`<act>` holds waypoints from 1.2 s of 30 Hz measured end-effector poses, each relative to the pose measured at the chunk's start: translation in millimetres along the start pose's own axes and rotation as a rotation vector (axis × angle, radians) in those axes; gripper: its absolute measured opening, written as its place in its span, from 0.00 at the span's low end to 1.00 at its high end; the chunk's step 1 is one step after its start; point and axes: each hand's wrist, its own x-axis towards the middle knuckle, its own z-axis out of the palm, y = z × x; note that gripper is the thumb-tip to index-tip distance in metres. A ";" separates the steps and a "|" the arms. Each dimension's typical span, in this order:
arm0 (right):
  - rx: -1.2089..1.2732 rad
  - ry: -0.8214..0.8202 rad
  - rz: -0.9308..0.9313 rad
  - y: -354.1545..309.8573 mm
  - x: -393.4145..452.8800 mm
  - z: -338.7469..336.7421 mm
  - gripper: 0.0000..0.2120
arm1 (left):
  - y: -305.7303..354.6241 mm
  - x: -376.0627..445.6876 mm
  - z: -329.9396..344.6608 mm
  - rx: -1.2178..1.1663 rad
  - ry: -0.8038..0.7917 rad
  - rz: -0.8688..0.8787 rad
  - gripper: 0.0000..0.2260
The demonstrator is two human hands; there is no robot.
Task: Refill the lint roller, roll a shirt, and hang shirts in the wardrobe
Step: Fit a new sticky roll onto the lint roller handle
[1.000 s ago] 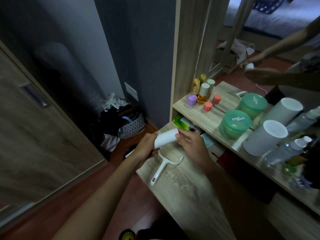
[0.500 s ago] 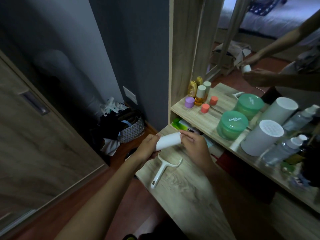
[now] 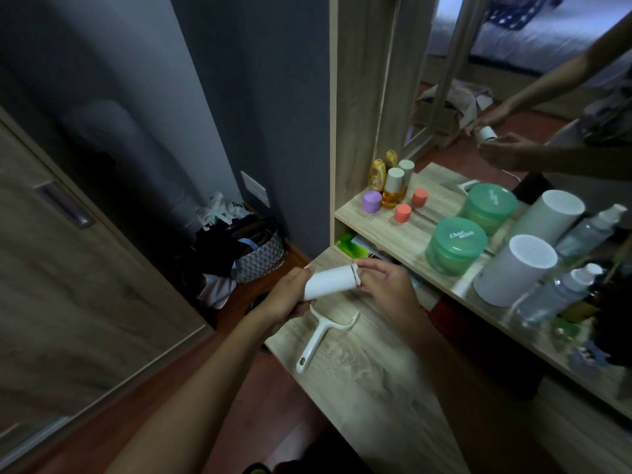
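Left hand (image 3: pixel 285 297) is wrapped round the refill roll (image 3: pixel 331 281), held just above the bare roller handle (image 3: pixel 321 336) on the tabletop (image 3: pixel 376 388); right hand (image 3: pixel 383 285) pinches its end, probably finding the sheet edge.

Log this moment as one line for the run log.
step: refill lint roller | left hand: holds white refill roll | right hand: fingers at roll's end | roller handle: empty, lying on desk | status: roll not yet mounted
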 end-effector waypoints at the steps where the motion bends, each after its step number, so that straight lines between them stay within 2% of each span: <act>1: -0.010 -0.009 -0.010 -0.5 0.1 -1.4 0.13 | -0.1 0.4 0.0 -0.005 -0.003 -0.005 0.12; 4: -0.017 -0.028 -0.043 -0.3 0.1 -2.4 0.13 | 0.0 1.7 -0.1 -0.021 -0.004 -0.008 0.11; 8: 0.109 -0.017 0.000 3.2 -1.1 2.3 0.12 | -0.2 4.2 1.2 -0.029 0.005 0.002 0.11; 12: 0.172 0.071 -0.025 6.4 -7.3 14.4 0.11 | -1.1 6.0 6.1 -0.068 0.023 -0.001 0.11; 15: 0.125 0.130 -0.071 7.4 -16.0 29.3 0.14 | -3.3 8.9 13.4 -0.099 0.040 0.006 0.12; 19: 0.068 0.076 -0.064 7.4 -17.8 36.4 0.18 | -8.1 10.5 7.0 -0.022 0.048 0.009 0.27; 22: 0.017 0.016 -0.062 6.4 -7.4 32.0 0.19 | -10.8 7.3 -0.7 0.037 -0.028 0.024 0.33; 24: 0.076 -0.026 -0.036 1.0 0.5 30.8 0.15 | -4.4 2.6 -0.9 0.038 -0.102 0.019 0.29; 27: 0.129 -0.062 -0.001 -5.8 9.3 35.0 0.09 | 7.8 -1.7 2.5 0.008 -0.151 0.026 0.14; 29: 0.138 -0.076 0.022 -7.2 14.3 39.4 0.07 | 11.5 -1.9 4.1 0.009 -0.185 0.090 0.14; 32: 0.157 -0.108 0.057 -8.6 19.9 42.7 0.09 | 9.4 0.2 1.8 0.041 -0.223 0.170 0.14; 34: 0.132 -0.140 0.069 -12.7 20.5 43.2 0.09 | 8.5 -0.1 -0.9 0.031 -0.208 0.172 0.17; 36: 0.093 -0.167 0.072 -14.1 20.6 44.6 0.12 | 8.0 1.5 -3.7 0.014 -0.169 0.184 0.16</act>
